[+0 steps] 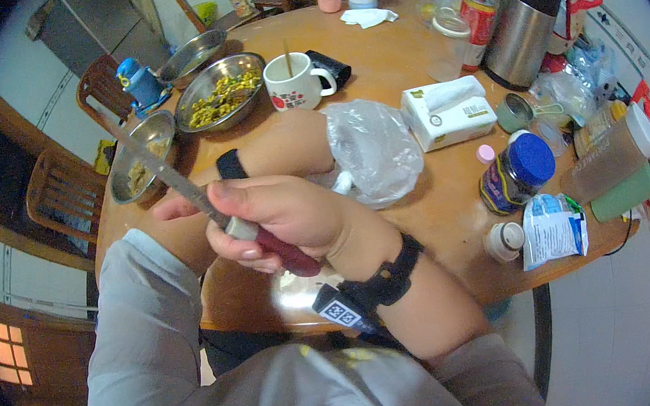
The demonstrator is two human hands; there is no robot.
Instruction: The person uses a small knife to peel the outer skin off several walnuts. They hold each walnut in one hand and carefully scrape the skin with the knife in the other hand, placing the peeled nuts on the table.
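My right hand (284, 214) is closed around the dark red handle (288, 250) of a long, narrow-bladed knife. Its grey blade (176, 181), blurred near the tip, points to the upper left over a steel bowl. Beyond the right hand, my left hand (299, 142) reaches across the table, a black band on that wrist. A crumpled clear plastic bag (376, 148) meets it at the far end and hides its fingers, so their grip cannot be made out. Something white (344, 182) lies at the bag's near left side.
Left and behind stand steel bowls of food (221, 100) and a white mug (292, 82). A tissue pack (448, 112) sits right of the bag. Farther right are a blue-lidded jar (519, 170), a steel kettle (522, 26), bottles and a packet (553, 229) near the table edge.
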